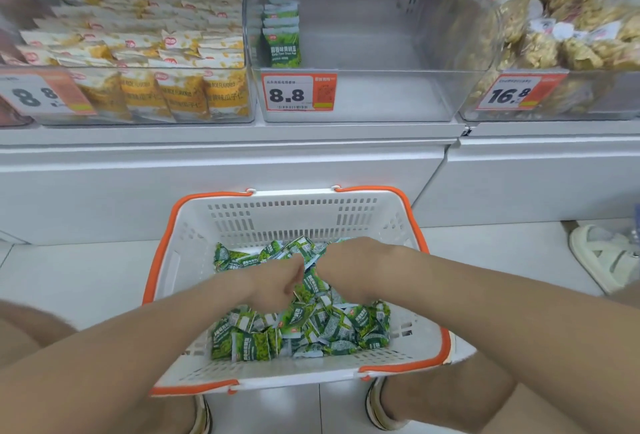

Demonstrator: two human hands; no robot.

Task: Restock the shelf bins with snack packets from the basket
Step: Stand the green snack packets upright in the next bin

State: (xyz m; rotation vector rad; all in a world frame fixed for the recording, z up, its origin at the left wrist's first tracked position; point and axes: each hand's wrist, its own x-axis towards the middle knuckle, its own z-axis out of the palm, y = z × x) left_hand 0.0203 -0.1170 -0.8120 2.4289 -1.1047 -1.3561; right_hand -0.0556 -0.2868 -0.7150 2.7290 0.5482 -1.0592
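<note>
A white basket (294,215) with orange rim and handles sits on the floor in front of me, holding several small green snack packets (311,326). Both my hands reach down into the pile. My left hand (277,281) has its fingers curled among the packets. My right hand (349,260) is turned knuckles up over the pile, its fingers hidden beneath. What either hand holds is hidden. On the shelf above, the clear middle bin (381,94) holds a short row of upright green packets (282,35) at its left wall.
The left bin (145,62) is packed with yellow and white packets. The right bin (571,35) holds bags of pale snacks. Price tags read 8.8 and 16.8. A white sandal (602,257) lies on the floor at right. My feet flank the basket's near edge.
</note>
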